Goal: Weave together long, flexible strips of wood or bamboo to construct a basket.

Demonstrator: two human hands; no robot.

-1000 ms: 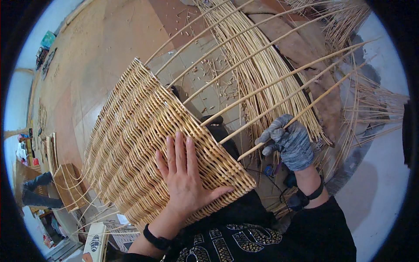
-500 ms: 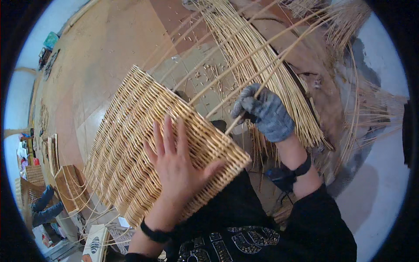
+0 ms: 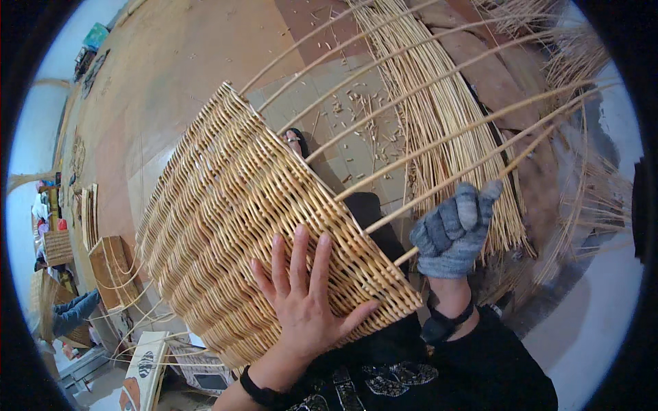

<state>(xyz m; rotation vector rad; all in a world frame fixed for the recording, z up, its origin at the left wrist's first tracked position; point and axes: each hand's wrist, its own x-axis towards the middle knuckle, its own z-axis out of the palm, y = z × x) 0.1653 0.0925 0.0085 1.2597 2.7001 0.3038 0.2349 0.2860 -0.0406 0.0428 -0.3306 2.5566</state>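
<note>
1. On the lap: half-woven basket, left hand flat on it, grip released.
2. Right hand, gloved, clenched on a stake.
3. Wall woven; stakes still loose, rim judged unfinished.

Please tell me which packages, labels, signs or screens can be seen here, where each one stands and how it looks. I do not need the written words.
Printed box or panel: lower left, below the wicker basket; long, pale, with dark and orange shapes.
Teal box: far upper left, by the floor's edge; small, squarish.
Printed shirt front: bottom middle; pale pattern on black.
No screens or signs can be made out.
</note>
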